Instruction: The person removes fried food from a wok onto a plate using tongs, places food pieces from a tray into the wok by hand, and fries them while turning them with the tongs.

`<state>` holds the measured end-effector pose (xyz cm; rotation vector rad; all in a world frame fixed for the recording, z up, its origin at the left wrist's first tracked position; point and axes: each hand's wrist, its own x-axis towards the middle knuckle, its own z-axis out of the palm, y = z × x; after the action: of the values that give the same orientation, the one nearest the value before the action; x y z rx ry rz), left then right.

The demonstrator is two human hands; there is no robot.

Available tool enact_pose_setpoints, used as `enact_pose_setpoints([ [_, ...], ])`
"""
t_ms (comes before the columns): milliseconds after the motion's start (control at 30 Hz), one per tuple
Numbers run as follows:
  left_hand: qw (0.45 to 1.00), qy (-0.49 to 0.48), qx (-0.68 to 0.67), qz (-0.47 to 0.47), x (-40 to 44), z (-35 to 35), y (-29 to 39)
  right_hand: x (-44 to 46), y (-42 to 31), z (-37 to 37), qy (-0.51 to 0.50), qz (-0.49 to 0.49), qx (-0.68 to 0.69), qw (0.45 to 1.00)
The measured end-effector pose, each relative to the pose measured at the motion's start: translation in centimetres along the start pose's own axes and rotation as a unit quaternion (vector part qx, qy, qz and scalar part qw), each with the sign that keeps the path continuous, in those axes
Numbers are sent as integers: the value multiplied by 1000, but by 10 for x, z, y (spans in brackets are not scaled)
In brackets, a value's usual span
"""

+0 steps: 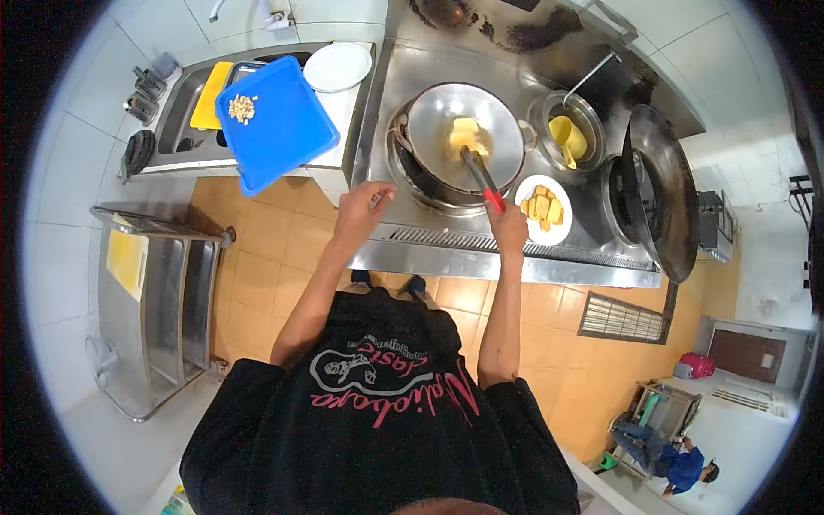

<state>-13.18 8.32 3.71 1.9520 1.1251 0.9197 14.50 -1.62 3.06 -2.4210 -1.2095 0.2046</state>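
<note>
My right hand (510, 229) is closed around the red handle of the black-tipped tongs (481, 178). The tongs' tips reach into the metal wok (429, 129), where yellow pieces (465, 137) lie in oil. Beside my right hand a white plate (564, 232) holds several golden-brown fried pieces (542, 208). My left hand (366, 206) is near the stove's front edge, left of the wok, with its fingers bent together; whether they hold anything small is unclear.
A blue tray (287, 129) with small chopped pieces lies over the sink at left, near a white plate (337, 67). Right are a pot (592, 129) with a yellow jug and a large dark wok (674, 206). A person (661, 455) is at lower right.
</note>
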Motion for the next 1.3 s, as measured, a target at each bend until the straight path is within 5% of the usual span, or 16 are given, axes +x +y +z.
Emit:
enact_pose_setpoints([
  [200,999,-23,-32,-11,-16,22,14,22,0,8,22,-4,24,999],
  [467,998,9,-25,-59,-34,44,45,43,28,4,-80,-19,6,997],
  [700,993,24,-7,-118,-51,65,68,87,37,7,-38,-74,22,996],
  [1300,994,49,-19,-97,-67,87,75,99,35,15,-80,-101,21,991],
])
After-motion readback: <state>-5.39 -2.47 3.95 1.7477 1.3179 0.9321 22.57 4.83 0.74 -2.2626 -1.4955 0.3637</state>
